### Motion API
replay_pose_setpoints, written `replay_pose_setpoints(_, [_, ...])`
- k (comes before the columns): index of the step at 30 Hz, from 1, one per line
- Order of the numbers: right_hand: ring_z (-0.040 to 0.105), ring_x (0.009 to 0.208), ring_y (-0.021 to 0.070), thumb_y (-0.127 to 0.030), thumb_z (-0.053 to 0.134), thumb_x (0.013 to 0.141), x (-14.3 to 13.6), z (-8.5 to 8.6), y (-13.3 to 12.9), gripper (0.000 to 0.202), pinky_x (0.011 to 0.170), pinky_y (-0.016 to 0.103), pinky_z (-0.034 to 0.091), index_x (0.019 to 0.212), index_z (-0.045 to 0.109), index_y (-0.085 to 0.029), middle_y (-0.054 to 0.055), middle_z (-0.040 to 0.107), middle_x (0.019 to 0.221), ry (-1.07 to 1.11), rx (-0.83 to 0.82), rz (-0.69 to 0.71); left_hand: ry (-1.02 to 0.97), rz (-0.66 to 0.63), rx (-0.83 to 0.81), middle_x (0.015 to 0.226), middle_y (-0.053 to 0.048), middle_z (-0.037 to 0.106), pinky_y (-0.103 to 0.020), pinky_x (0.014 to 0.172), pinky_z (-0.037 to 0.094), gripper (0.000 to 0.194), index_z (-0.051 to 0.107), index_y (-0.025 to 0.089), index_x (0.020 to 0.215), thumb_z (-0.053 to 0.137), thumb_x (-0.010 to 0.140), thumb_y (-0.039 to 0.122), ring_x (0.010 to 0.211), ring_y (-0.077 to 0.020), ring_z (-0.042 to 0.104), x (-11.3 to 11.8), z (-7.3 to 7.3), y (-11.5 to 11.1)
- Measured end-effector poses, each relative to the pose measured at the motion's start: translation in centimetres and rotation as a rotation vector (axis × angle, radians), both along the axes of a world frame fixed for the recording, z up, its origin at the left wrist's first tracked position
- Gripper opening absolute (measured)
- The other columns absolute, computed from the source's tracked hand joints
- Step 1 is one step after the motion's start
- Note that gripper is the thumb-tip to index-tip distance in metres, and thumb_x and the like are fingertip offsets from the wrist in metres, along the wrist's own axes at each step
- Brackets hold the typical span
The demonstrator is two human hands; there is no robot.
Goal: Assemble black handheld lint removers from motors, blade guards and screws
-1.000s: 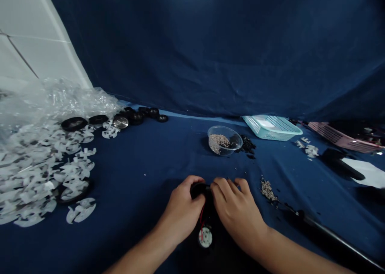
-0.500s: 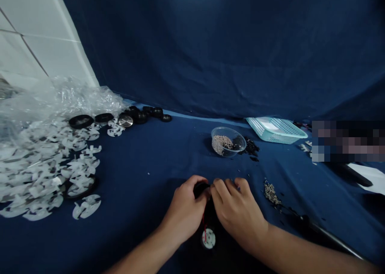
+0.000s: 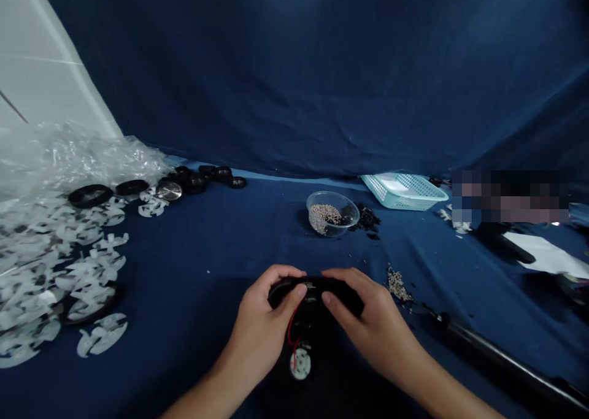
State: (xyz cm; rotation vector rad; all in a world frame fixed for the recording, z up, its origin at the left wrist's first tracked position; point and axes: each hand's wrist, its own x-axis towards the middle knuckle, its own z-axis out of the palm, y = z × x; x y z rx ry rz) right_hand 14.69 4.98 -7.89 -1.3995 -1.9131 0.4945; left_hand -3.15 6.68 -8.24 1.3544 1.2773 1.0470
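A black curved part (image 3: 311,287) is gripped between my two hands near the bottom centre. My left hand (image 3: 271,308) wraps its left end, with the thumb on top and the fingers behind. On the other end, my right hand (image 3: 363,305) holds it the same way, thumb on the near face. Red wires run down from the part to a small round white piece (image 3: 300,364) that lies below, between my wrists. The dark area under the part is too dark to make out.
White plastic pieces (image 3: 92,272) pile at left beside clear plastic wrap (image 3: 83,155) and black rings (image 3: 91,195). Ahead stand a clear bowl (image 3: 332,213) of small screws and a light-blue basket (image 3: 407,193). Loose screws (image 3: 398,285) and a black tool (image 3: 501,351) lie at right.
My hands have moved apart along the black part, so more of it shows. My right fingers have opened out and now hold its right end. The view has shifted slightly to the right.
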Motion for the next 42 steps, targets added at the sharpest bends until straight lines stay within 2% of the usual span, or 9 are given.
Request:
replay_pose_setpoints(2, [0.063,0.093,0.0147,-0.021,0.059,0.086,-0.5,0.2,-0.2,0.023,0.081,0.027,0.051,0.109,0.062,-0.025,0.000,0.065,0.099,0.070,0.021,-0.034,-0.003,0.011,0.018,0.104,-0.001,0.070,-0.034,0.090,0.047,0.015,0.064,0.024,0.095,0.060,0.084,0.033,0.098,-0.0208,0.065,0.0,-0.2,-0.2])
replay_pose_setpoints(7, [0.061,0.086,0.0136,-0.019,0.062,0.084,-1.5,0.4,-0.8,0.019,0.075,0.027,0.051,0.102,0.063,-0.024,0.000,0.064,0.093,0.089,0.170,-0.118,0.005,0.045,0.103,0.107,0.002,0.070,-0.032,0.093,0.046,0.013,0.065,0.028,0.095,0.064,0.083,0.034,0.103,-0.0192,0.063,0.0,-0.4,-0.7])
replay_pose_setpoints(14, [0.060,0.084,0.0175,-0.017,0.060,0.086,-1.9,0.1,-1.0,0.017,0.075,0.032,0.051,0.103,0.062,-0.020,0.005,0.064,0.093,-0.009,0.422,-0.150,0.031,0.037,0.147,0.111,0.003,0.070,-0.031,0.096,0.046,0.013,0.066,0.029,0.096,0.065,0.084,0.034,0.106,-0.0188,0.063,-0.2,-0.6,-1.0])
replay_pose_setpoints(20, [0.058,0.083,0.0186,-0.017,0.062,0.086,-1.9,-0.2,-1.1,0.016,0.074,0.033,0.051,0.103,0.063,-0.017,0.007,0.064,0.092,-0.081,0.529,-0.158,0.005,0.034,0.145,0.111,0.004,0.070,-0.030,0.097,0.046,0.012,0.066,0.030,0.095,0.066,0.083,0.034,0.107,-0.0181,0.063,-0.5,-0.7,-1.1])
replay_pose_setpoints(25, [0.057,0.082,0.0175,-0.015,0.062,0.086,-1.9,-0.1,-1.2,0.016,0.073,0.032,0.050,0.102,0.063,-0.015,0.007,0.063,0.092,-0.085,0.549,-0.153,-0.004,0.024,0.153,0.110,0.006,0.070,-0.028,0.095,0.047,0.010,0.066,0.032,0.095,0.065,0.084,0.033,0.106,-0.0163,0.063,-0.4,-0.6,-1.2])
replay_pose_setpoints(31, [0.058,0.085,0.0160,-0.013,0.060,0.085,-2.0,0.3,-1.5,0.018,0.074,0.030,0.051,0.102,0.062,-0.016,0.006,0.062,0.093,0.010,0.478,-0.137,0.041,0.019,0.212,0.107,0.006,0.071,-0.026,0.093,0.048,0.009,0.066,0.032,0.094,0.064,0.086,0.031,0.104,-0.0156,0.064,-0.4,-0.6,-1.4])
replay_pose_setpoints(37, [0.058,0.087,0.0157,-0.013,0.062,0.085,-1.9,-0.1,-1.7,0.021,0.077,0.029,0.051,0.105,0.063,-0.016,0.007,0.061,0.096,0.018,0.461,-0.137,0.104,-0.027,0.199,0.110,0.008,0.070,-0.025,0.092,0.048,0.011,0.065,0.035,0.097,0.062,0.087,0.031,0.105,-0.0146,0.064,-0.5,-0.4,-1.4])
replay_pose_setpoints(42, [0.057,0.085,0.0169,-0.012,0.061,0.084,-1.9,-0.3,-1.6,0.021,0.074,0.032,0.052,0.105,0.063,-0.016,0.008,0.060,0.095,0.003,0.478,-0.128,0.123,-0.038,0.204,0.111,0.006,0.070,-0.027,0.093,0.048,0.011,0.065,0.032,0.097,0.061,0.087,0.031,0.105,-0.0158,0.064,-0.5,-0.6,-1.3])
